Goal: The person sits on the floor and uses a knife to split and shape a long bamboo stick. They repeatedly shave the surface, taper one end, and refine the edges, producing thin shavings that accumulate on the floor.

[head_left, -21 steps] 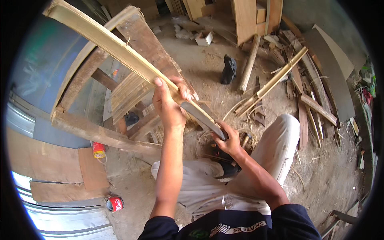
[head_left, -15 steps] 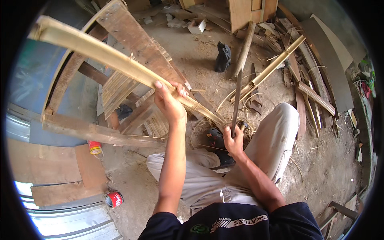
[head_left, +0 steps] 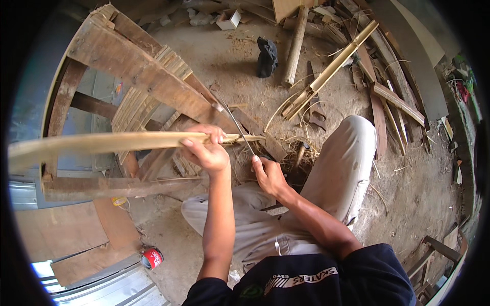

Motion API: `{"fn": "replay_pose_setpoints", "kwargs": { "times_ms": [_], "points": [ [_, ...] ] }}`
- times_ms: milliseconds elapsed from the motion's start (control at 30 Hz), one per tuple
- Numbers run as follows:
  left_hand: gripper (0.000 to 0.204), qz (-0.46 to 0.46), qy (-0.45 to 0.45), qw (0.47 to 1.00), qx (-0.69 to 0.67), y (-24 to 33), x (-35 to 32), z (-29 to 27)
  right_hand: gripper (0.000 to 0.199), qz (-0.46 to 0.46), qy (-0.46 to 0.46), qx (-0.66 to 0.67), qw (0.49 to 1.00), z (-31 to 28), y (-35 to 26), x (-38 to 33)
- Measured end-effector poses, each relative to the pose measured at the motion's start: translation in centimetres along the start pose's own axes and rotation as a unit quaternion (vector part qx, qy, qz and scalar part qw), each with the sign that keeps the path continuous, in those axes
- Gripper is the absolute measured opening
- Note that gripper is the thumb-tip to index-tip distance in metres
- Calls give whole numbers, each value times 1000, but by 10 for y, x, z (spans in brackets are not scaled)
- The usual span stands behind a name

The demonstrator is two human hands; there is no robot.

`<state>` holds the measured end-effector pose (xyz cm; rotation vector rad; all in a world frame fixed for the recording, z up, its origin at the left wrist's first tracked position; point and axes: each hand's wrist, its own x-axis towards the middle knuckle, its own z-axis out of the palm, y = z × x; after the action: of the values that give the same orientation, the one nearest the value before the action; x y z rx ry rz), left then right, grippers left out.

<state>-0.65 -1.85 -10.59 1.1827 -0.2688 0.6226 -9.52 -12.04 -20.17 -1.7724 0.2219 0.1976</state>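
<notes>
A long split bamboo strip [head_left: 112, 142] lies nearly level across my front, its left end blurred. My left hand [head_left: 208, 153] is closed around it near its right end. In my right hand [head_left: 270, 176] is a long knife [head_left: 236, 121], the fist closed on its handle, which the fingers mostly hide. The blade slants up and left, crossing the bamboo just right of my left hand; whether it touches the strip I cannot tell. Below and behind the right hand, a hammer-like tool [head_left: 300, 153] stands among thin shavings.
A wooden frame [head_left: 148, 69] with bundled slats stands at left. Another split bamboo length [head_left: 332, 69], a round pole [head_left: 297, 46] and a handsaw [head_left: 316, 115] lie ahead. Planks [head_left: 380, 117] are piled at right. A black bag [head_left: 266, 57] and a red can [head_left: 151, 258] are on the floor.
The bamboo has swung from a steep slant to nearly level, its left end dropping. My right hand has moved left and up, and the knife has tipped from upright toward the left.
</notes>
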Motion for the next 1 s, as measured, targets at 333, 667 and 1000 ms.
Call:
{"fn": "replay_pose_setpoints", "kwargs": {
  "times_ms": [333,667,1000],
  "points": [
    [56,-7,33,998,-45,-21,20,2,58,92,-30,62,993,-1,7,27],
    [56,2,88,996,-7,-15,24,19,61,70,-18,71,995,-9,32,28],
    [61,-51,105,993,12,-21,35,20,60,72,-45,52,995,-9,23,33]
  ]
}}
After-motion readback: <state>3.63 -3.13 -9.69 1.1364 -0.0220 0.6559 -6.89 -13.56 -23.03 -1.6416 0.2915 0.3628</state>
